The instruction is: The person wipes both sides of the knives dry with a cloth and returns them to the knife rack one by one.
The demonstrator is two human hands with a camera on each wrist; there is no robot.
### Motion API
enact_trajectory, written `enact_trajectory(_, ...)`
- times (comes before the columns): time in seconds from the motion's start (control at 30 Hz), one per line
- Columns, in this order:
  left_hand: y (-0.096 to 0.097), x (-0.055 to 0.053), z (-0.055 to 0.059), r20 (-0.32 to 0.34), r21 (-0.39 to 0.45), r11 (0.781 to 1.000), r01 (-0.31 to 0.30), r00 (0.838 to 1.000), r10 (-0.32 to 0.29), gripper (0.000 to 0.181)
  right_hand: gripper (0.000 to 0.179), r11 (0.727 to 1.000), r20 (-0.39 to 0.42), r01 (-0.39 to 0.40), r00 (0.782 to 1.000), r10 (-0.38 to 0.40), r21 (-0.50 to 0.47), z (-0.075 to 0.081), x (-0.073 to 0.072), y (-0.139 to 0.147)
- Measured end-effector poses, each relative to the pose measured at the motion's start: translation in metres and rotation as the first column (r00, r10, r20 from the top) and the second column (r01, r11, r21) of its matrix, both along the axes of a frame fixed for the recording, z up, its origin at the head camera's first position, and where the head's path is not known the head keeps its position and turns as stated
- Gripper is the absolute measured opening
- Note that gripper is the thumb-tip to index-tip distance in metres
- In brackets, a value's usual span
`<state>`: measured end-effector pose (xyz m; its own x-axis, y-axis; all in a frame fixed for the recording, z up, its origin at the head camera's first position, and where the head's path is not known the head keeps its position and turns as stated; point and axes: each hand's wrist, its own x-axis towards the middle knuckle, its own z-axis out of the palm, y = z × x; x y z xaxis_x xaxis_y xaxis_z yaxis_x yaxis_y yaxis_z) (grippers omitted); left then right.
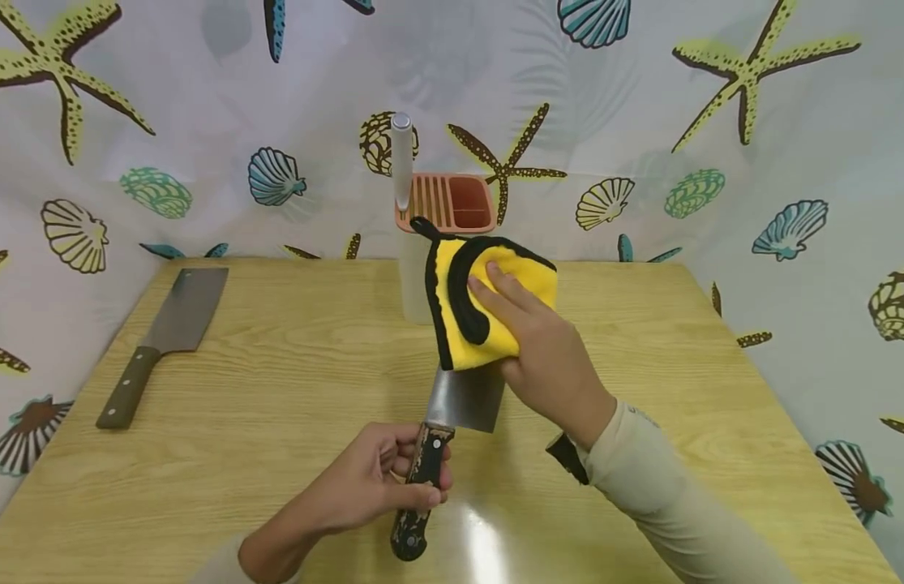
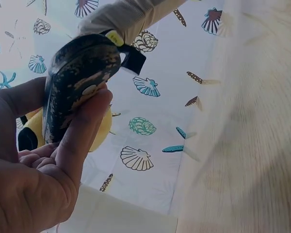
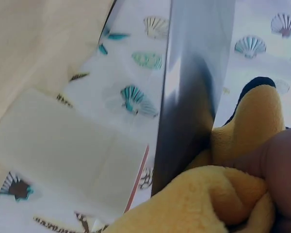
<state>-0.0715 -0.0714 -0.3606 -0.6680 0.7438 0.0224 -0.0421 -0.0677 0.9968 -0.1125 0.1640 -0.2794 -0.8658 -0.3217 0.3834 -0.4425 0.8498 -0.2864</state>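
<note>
My left hand (image 1: 364, 478) grips the worn black handle (image 1: 427, 462) of a cleaver, its paint chipped and its rivets showing. The steel blade (image 1: 466, 401) points up and away, raised above the table, with its far part hidden. Over that part my right hand (image 1: 557, 357) holds a yellow cloth (image 1: 524, 280) with black edging, its fingers spread along the outer side. Seen from the right wrist, the cloth (image 3: 194, 199) folds around one edge of the shiny blade (image 3: 194, 73). From the left wrist, fingers and thumb (image 2: 87, 121) pinch the handle (image 2: 80, 73) from both sides.
A second cleaver (image 1: 185, 312) with a brown handle lies on the wooden table (image 1: 298, 341) at the left. Behind the cloth stands a white knife block (image 1: 415, 284) with an orange slotted top, holding one white-handled knife (image 1: 402, 162). A sea-patterned curtain (image 1: 203, 162) encloses the table.
</note>
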Motion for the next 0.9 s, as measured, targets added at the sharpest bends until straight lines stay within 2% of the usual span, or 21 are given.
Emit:
enact_trajectory(0.13, 0.001, 0.001, -0.002, 0.003, 0.016, 1.0, 0.006, 1.0, -0.006, 0.037, 0.077, 0.995, 0.086, 0.058, 0.995, -0.051, -0.077, 0.008, -0.021, 0.019)
enact_trajectory(0.2, 0.002, 0.002, -0.003, 0.027, 0.023, 1.0, 0.0, 1.0, 0.0, 0.037, 0.054, 0.979, 0.156, 0.116, 0.984, -0.09, -0.169, 0.012, -0.033, 0.033)
enact_trajectory(0.23, 0.002, 0.002, -0.003, 0.047, 0.028, 1.0, -0.007, 0.999, 0.006, 0.037, 0.042, 0.96, 0.202, 0.149, 0.974, -0.101, -0.236, 0.014, -0.037, 0.041)
enact_trajectory(0.3, 0.003, 0.002, -0.003, 0.076, 0.028, 0.999, -0.027, 0.997, 0.025, 0.037, 0.022, 0.894, 0.268, 0.228, 0.955, -0.128, -0.386, 0.017, -0.042, 0.054)
enact_trajectory(0.37, 0.003, 0.003, -0.003, 0.099, 0.027, 0.998, -0.05, 0.994, 0.047, 0.037, 0.016, 0.81, 0.28, 0.281, 0.948, -0.151, -0.514, 0.02, -0.041, 0.063)
enact_trajectory(0.4, 0.004, 0.003, -0.003, 0.102, 0.027, 0.998, -0.06, 0.993, 0.057, 0.036, 0.017, 0.773, 0.264, 0.29, 0.95, -0.164, -0.564, 0.022, -0.038, 0.066)
enact_trajectory(0.43, 0.005, 0.003, -0.002, 0.096, 0.023, 0.997, -0.074, 0.993, 0.072, 0.035, 0.019, 0.749, 0.232, 0.291, 0.955, -0.187, -0.595, 0.024, -0.033, 0.066)
enact_trajectory(0.47, 0.005, 0.003, -0.002, 0.085, 0.014, 0.996, -0.092, 0.992, 0.09, 0.035, 0.018, 0.737, 0.185, 0.282, 0.959, -0.213, -0.614, 0.026, -0.027, 0.065)
enact_trajectory(0.5, 0.006, 0.003, -0.002, 0.075, 0.003, 0.994, -0.108, 0.991, 0.107, 0.034, 0.018, 0.741, 0.131, 0.266, 0.963, -0.237, -0.617, 0.029, -0.02, 0.062)
enact_trajectory(0.53, 0.007, 0.002, -0.001, 0.058, -0.005, 0.992, -0.125, 0.99, 0.125, 0.032, 0.018, 0.758, 0.061, 0.233, 0.967, -0.248, -0.609, 0.031, -0.014, 0.058)
enact_trajectory(0.6, 0.008, 0.001, 0.001, 0.034, -0.028, 0.986, -0.161, 0.986, 0.162, 0.03, 0.033, 0.809, -0.065, 0.14, 0.975, -0.215, -0.571, 0.036, 0.0, 0.046)
enact_trajectory(0.67, 0.011, -0.001, 0.003, 0.018, -0.053, 0.979, -0.199, 0.98, 0.2, 0.029, 0.051, 0.871, -0.179, 0.027, 0.975, -0.132, -0.491, 0.037, 0.014, 0.031)
enact_trajectory(0.73, 0.014, -0.003, 0.005, -0.008, -0.072, 0.97, -0.234, 0.972, 0.234, 0.03, 0.065, 0.927, -0.264, -0.082, 0.964, -0.019, -0.366, 0.034, 0.026, 0.015)
enact_trajectory(0.8, 0.018, -0.005, 0.006, -0.051, -0.091, 0.957, -0.275, 0.961, 0.272, 0.031, 0.076, 0.957, -0.286, -0.164, 0.954, 0.092, -0.24, 0.027, 0.039, 0.001)
enact_trajectory(0.83, 0.02, -0.005, 0.005, -0.079, -0.093, 0.952, -0.291, 0.956, 0.284, 0.03, 0.078, 0.964, -0.285, -0.195, 0.948, 0.139, -0.181, 0.023, 0.045, -0.005)
enact_trajectory(0.9, 0.022, -0.006, 0.003, -0.167, -0.067, 0.941, -0.333, 0.933, 0.318, 0.026, 0.08, 0.967, -0.254, -0.244, 0.942, 0.218, -0.078, 0.013, 0.057, -0.016)
